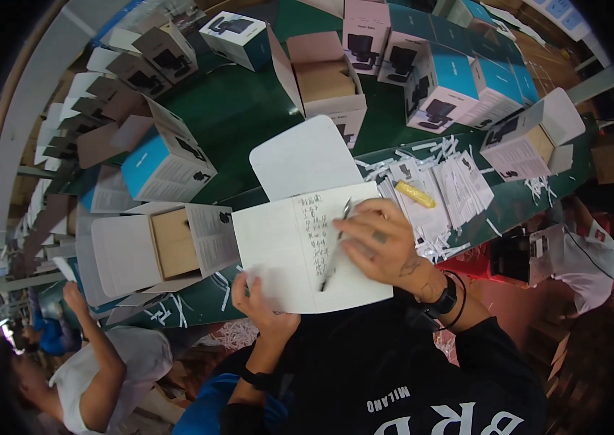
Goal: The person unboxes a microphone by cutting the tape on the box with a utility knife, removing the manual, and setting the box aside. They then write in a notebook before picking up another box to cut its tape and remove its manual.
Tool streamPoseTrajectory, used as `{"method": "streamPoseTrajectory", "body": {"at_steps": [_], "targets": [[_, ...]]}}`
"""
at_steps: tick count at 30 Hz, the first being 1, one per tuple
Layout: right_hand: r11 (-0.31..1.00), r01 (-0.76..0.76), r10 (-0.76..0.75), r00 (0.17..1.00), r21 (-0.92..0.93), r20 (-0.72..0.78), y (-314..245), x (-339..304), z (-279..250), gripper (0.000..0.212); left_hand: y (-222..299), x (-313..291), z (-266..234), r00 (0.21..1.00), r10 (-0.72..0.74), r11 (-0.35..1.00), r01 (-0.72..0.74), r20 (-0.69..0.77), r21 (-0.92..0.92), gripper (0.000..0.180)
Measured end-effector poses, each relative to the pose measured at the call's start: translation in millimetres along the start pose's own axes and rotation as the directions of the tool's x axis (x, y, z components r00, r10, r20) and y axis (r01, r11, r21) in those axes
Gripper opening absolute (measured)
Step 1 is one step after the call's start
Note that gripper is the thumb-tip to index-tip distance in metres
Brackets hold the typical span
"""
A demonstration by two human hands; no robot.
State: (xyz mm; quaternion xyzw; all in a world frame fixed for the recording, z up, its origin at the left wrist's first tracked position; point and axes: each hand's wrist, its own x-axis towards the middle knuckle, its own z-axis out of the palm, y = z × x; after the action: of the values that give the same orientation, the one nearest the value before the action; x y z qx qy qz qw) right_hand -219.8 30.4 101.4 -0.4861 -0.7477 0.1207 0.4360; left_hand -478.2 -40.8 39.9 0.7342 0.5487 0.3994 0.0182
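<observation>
An open notebook (267, 243) with white pages lies in front of me, its right page carrying a column of handwriting. At the lower left edge, my left hand (267, 312) grips the notebook with its fingers curled along the page. Over the right page, my right hand (379, 243) is closed round a dark, slim pen (326, 279) that slants down toward the paper. Motion blurs the pen, so I cannot tell whether its tip touches the page. Beyond the notebook stands an open box (332, 109) with its white flap toward me.
An open box (125, 250) stands at the left, another (535, 138) at the right. Leaflets (459, 188) with a yellow object (415, 194) and paper strips lie right of the notebook. Closed boxes (441, 87) line the far side. A co-worker (114, 370) is at lower left, another (586, 268) at right.
</observation>
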Motion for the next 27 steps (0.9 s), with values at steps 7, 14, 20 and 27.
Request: {"method": "streamPoseTrajectory", "body": {"at_steps": [7,14,20,27], "targets": [[0.982,0.167,-0.184,0.939,0.083,0.29,11.3,20.8,8.5,0.038,-9.1,-60.1,40.7,0.351,-0.936,0.285,0.739,-0.012,-0.61,0.062],[0.977,0.141,-0.178,0.954,0.162,0.241,39.0,26.6,-8.3,0.038,78.0,-30.6,18.3,0.379,-0.817,-0.42,0.128,0.436,-0.898,0.056],[0.98,0.09,-0.112,0.987,0.179,0.119,44.3,15.0,-19.7,0.039,71.4,-44.4,36.4,0.484,-0.842,0.106,0.582,0.238,-0.807,0.051],[0.939,-0.082,0.047,0.993,0.334,0.113,34.1,3.4,-17.1,0.032,76.8,-38.6,9.2,0.552,-0.793,0.225,0.657,0.256,-0.72,0.042]]}}
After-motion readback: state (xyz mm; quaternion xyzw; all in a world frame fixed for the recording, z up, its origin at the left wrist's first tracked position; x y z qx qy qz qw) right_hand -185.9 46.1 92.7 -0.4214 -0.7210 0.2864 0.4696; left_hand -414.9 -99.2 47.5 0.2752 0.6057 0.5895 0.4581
